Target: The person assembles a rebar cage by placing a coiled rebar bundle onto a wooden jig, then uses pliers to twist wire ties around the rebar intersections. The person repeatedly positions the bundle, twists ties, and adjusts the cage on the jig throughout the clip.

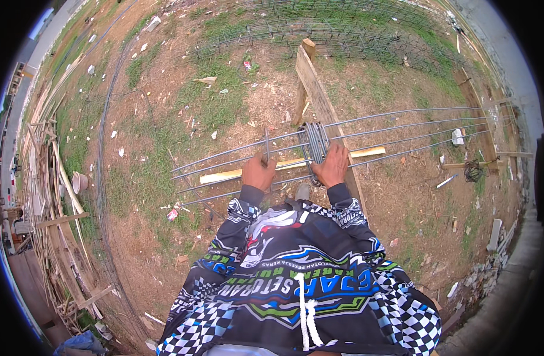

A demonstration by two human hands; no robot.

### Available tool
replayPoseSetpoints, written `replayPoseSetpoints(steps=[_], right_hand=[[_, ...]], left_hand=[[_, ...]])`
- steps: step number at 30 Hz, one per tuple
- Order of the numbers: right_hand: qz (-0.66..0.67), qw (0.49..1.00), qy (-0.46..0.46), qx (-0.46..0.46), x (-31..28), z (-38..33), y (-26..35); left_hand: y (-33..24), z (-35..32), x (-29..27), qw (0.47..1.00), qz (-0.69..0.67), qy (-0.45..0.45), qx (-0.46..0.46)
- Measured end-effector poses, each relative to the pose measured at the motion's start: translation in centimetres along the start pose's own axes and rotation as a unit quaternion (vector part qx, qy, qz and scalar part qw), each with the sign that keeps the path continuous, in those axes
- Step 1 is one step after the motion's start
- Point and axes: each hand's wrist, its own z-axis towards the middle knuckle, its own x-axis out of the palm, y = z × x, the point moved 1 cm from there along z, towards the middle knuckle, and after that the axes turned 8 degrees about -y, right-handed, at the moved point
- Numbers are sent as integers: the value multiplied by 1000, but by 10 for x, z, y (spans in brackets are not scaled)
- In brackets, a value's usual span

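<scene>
Mid-frame, the right hand [333, 166] grips bundled metal rings [315, 139], apparently steadying them at the bars [224, 153]; the left hand [259, 173], apart, encloses a thin grey piece [267, 142]. The plank [319, 89] apparently props the bars.

Pretty clearly an outdoor building site: patchy grass [218, 113] and bare dirt [147, 252] underfoot, long metal rods [414, 111] propped on wooden supports [322, 98], metal cages [355, 35] lying on the grass, a messy wood pile [63, 221] (very messy, honestly), plus rubble [494, 235] along the edge.
</scene>
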Motion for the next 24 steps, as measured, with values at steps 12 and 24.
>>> replayPoseSetpoints(steps=[12,24], right_hand=[[52,997,0,53,-11,0,11],[76,993,51,77,-21,6,8]], left_hand=[[-36,-12,-19,877,-406,144,-210],[-32,-10,-18,882,-419,107,-186]])
